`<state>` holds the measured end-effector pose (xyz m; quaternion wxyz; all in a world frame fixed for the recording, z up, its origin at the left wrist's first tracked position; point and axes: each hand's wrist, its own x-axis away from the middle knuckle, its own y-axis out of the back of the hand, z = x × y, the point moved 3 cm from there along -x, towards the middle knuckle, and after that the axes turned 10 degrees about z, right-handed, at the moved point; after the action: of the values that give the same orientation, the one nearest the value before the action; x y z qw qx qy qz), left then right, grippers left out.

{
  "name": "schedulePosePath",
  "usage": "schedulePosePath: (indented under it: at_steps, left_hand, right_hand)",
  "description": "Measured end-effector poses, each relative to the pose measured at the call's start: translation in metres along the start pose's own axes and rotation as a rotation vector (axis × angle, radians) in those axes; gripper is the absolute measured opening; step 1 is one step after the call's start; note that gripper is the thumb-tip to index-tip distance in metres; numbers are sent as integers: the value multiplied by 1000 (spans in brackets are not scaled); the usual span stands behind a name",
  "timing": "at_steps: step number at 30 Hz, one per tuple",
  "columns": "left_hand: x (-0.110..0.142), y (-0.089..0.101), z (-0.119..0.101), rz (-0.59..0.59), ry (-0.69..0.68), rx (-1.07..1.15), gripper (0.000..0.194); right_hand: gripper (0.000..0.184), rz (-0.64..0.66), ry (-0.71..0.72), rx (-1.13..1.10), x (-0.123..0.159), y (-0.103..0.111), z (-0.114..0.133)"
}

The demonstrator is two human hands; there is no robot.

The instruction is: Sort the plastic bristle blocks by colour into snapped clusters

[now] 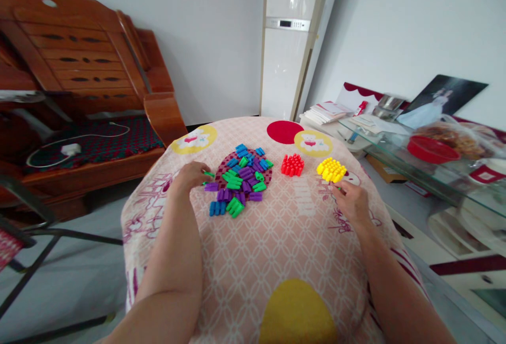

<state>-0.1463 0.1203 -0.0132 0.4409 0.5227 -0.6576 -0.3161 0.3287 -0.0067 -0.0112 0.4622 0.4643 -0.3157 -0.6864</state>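
Observation:
A loose pile of green, purple and blue plastic building blocks (246, 178) lies on the left half of the cloth-covered table (276, 249). At its left edge is my left hand (190, 176), its fingers closed on a green block (208, 174), beside a purple block (211, 187). Right of the pile stands a tight group of red blocks (292, 165). Farther right is a similar group of yellow blocks (331, 170). My right hand (351, 200) is just below the yellow group, fingertips pinched; what they hold is too small to make out.
A wooden bench (83, 59) stands at left, with a white cable (98, 134) on its seat. A tall white cabinet unit (286, 65) is behind the table. At right, a glass shelf (427, 159) carries a red bowl (432, 149), papers (327, 112) and a photo (443, 99).

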Motion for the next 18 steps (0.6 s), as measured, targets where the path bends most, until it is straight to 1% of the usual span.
schedulePosePath:
  at_steps: [3,6,9,10,12,15,16,18]
  left_hand:
    - [5,-1,-22,78,-153,224,36]
    - [15,3,-49,109,-336,399,46]
    - [25,1,-86,137,-522,444,49]
    - [29,-1,-100,124,-585,435,48]
    - [38,-13,-133,151,-712,388,47]
    - [55,-44,-180,237,-870,276,48]
    - [60,-55,-192,263,-908,231,50]
    - [71,-76,-211,267,-985,149,54]
  right_hand:
    - [41,-1,0,-19,0,-1,-1]
    - [39,0,0,-51,0,-1,-2]
    - [35,4,18,-141,1,-2,4]
    - [34,18,30,-197,2,-2,8]
    - [32,82,56,-336,6,-6,18]
    - [34,267,64,-572,15,-17,40]
    - [35,336,56,-653,18,-22,47]
    - [36,460,31,-809,25,-32,58]
